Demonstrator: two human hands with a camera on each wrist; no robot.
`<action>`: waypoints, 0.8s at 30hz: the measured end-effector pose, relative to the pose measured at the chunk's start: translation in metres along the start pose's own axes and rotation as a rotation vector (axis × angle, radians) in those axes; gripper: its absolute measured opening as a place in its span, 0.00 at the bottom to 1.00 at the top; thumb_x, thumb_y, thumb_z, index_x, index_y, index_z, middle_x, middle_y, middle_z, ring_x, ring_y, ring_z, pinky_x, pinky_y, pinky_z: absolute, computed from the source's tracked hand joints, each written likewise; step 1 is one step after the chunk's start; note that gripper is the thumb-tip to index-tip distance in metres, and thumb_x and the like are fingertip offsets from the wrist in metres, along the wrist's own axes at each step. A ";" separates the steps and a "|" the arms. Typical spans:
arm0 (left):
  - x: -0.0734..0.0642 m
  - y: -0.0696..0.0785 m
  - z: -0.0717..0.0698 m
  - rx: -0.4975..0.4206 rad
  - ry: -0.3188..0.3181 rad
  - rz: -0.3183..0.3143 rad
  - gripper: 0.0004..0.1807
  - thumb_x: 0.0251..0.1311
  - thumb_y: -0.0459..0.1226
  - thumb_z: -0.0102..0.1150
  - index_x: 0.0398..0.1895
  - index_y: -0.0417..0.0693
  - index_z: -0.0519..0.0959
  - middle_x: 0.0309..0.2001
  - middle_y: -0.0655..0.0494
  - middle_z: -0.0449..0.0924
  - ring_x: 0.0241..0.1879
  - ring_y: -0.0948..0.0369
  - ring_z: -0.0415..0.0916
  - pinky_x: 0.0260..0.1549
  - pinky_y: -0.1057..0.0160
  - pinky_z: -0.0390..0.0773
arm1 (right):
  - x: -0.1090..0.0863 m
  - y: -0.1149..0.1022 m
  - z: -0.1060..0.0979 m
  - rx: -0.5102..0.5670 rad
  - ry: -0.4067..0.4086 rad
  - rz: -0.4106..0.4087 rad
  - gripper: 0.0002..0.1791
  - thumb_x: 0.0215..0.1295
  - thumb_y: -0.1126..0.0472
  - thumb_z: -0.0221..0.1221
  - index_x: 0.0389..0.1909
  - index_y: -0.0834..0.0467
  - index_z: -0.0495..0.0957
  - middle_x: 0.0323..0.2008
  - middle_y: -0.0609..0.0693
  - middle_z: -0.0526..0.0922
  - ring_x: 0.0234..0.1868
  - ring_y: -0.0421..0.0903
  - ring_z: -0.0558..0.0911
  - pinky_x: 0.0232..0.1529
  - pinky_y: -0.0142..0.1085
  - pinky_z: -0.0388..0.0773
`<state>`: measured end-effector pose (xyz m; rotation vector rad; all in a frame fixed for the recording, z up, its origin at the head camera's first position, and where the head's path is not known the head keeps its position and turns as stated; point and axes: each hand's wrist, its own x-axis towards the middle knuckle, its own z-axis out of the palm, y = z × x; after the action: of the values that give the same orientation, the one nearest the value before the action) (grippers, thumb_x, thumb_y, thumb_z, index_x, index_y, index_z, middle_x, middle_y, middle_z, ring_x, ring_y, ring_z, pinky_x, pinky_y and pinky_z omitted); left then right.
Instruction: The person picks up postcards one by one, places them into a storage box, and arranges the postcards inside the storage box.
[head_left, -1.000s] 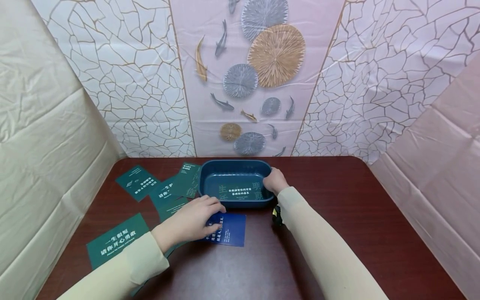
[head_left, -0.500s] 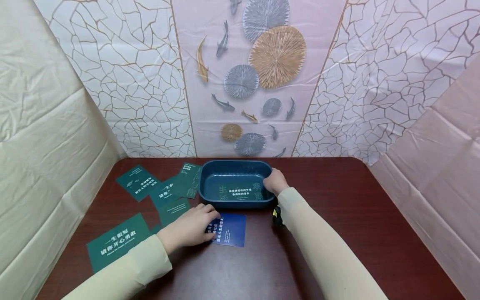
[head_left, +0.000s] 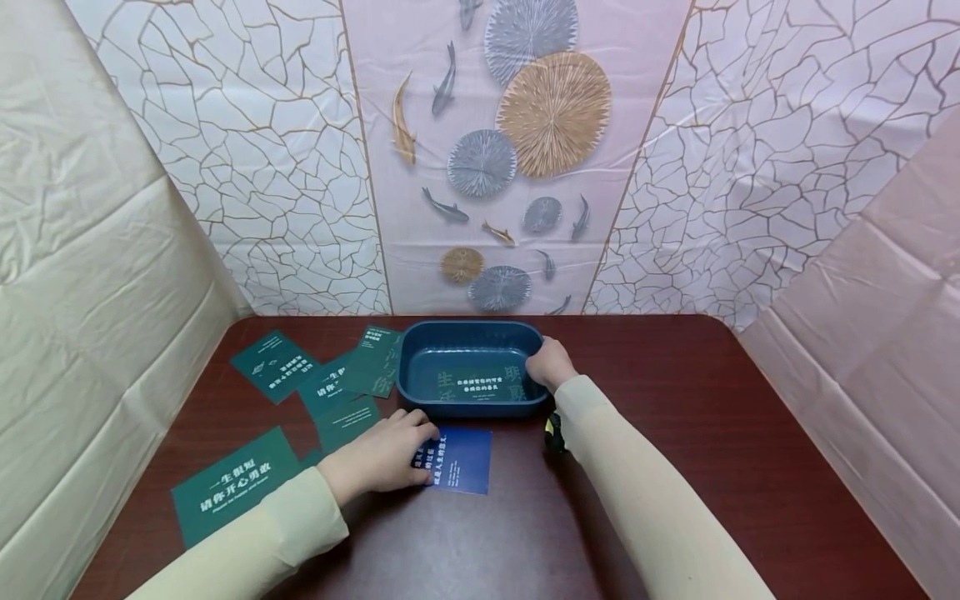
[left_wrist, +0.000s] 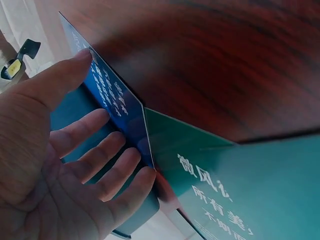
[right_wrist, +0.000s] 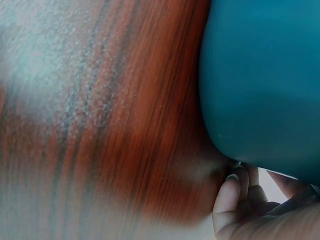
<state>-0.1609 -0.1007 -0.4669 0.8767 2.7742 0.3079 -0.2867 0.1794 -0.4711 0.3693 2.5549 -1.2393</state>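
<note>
On the table lies a blue card [head_left: 463, 462] with white printed characters. My left hand [head_left: 386, 454] is over its left end, thumb and fingers spread and lightly bent. In the left wrist view the fingertips [left_wrist: 142, 155] are at or just above the blue card [left_wrist: 120, 107]; whether they touch it I cannot tell. With my right hand [head_left: 551, 364] I grip the right end of a deep teal rectangular dish [head_left: 472, 409]. A green printed card [head_left: 480, 385] lies inside the dish. The right wrist view shows the dish's outer wall [right_wrist: 265, 75] beside the fingers [right_wrist: 228, 195].
Several green cards lie to the left, including a large one [head_left: 232, 487] near the left edge, one [head_left: 276, 365] at the back left and one [head_left: 371, 362] against the dish. Below the right wrist is a small black and yellow item [head_left: 554, 433]. A patterned cloth [head_left: 480, 208] hangs behind.
My left hand has drawn back slightly toward the left and front, away from the dish's rim, uncovering more of the blue card. The right hand and dish have stayed in place.
</note>
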 end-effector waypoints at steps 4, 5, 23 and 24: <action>0.000 0.001 0.001 -0.008 0.007 -0.015 0.30 0.52 0.54 0.69 0.56 0.51 0.78 0.54 0.53 0.71 0.50 0.55 0.67 0.53 0.50 0.70 | 0.001 0.000 0.001 -0.006 0.005 0.006 0.36 0.69 0.70 0.48 0.75 0.62 0.46 0.71 0.60 0.57 0.68 0.59 0.62 0.58 0.56 0.69; 0.001 0.000 0.001 -0.008 0.008 -0.020 0.30 0.52 0.54 0.69 0.56 0.51 0.78 0.54 0.54 0.71 0.51 0.55 0.66 0.54 0.50 0.70 | 0.001 0.000 0.001 -0.005 0.006 0.007 0.36 0.69 0.70 0.48 0.75 0.62 0.47 0.71 0.60 0.58 0.67 0.59 0.63 0.57 0.56 0.69; 0.000 0.008 0.002 -0.014 -0.016 0.003 0.32 0.50 0.57 0.70 0.56 0.52 0.77 0.53 0.53 0.70 0.50 0.54 0.65 0.54 0.51 0.69 | -0.004 -0.001 0.000 -0.007 0.014 -0.015 0.35 0.69 0.70 0.49 0.75 0.63 0.49 0.69 0.61 0.60 0.67 0.60 0.64 0.57 0.56 0.70; 0.000 0.009 0.002 -0.010 -0.016 0.013 0.32 0.50 0.57 0.70 0.56 0.52 0.77 0.53 0.53 0.70 0.50 0.55 0.66 0.54 0.51 0.69 | -0.004 -0.001 0.000 -0.009 0.013 -0.014 0.35 0.69 0.70 0.49 0.75 0.63 0.48 0.69 0.61 0.60 0.67 0.60 0.64 0.57 0.56 0.69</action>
<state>-0.1556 -0.0933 -0.4670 0.8912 2.7512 0.3161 -0.2833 0.1787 -0.4688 0.3593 2.5772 -1.2342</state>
